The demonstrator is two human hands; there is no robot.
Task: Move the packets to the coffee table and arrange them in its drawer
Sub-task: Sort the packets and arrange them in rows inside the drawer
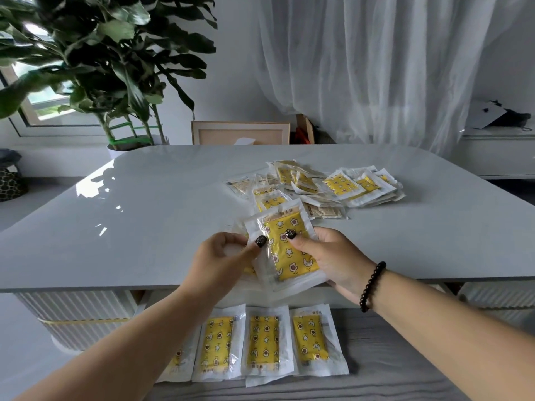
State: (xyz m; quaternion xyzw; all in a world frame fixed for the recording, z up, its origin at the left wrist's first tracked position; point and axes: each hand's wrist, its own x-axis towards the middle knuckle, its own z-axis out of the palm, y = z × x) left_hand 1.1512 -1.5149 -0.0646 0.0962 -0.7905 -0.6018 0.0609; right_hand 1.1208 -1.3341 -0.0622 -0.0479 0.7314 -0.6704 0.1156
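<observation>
Both hands hold one yellow packet point(285, 250) above the counter point(162, 204) edge — left hand point(228, 256) pinching, right hand point(327, 256) gripping. More packets lie in the drawer point(390, 357) below — others heaped behind.

four packets point(266, 342) in drawer point(390, 357), one plant point(115, 53)

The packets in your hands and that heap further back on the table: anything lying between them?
In the head view, only a short strip of bare grey tabletop separates the held packets from the heap.
</observation>
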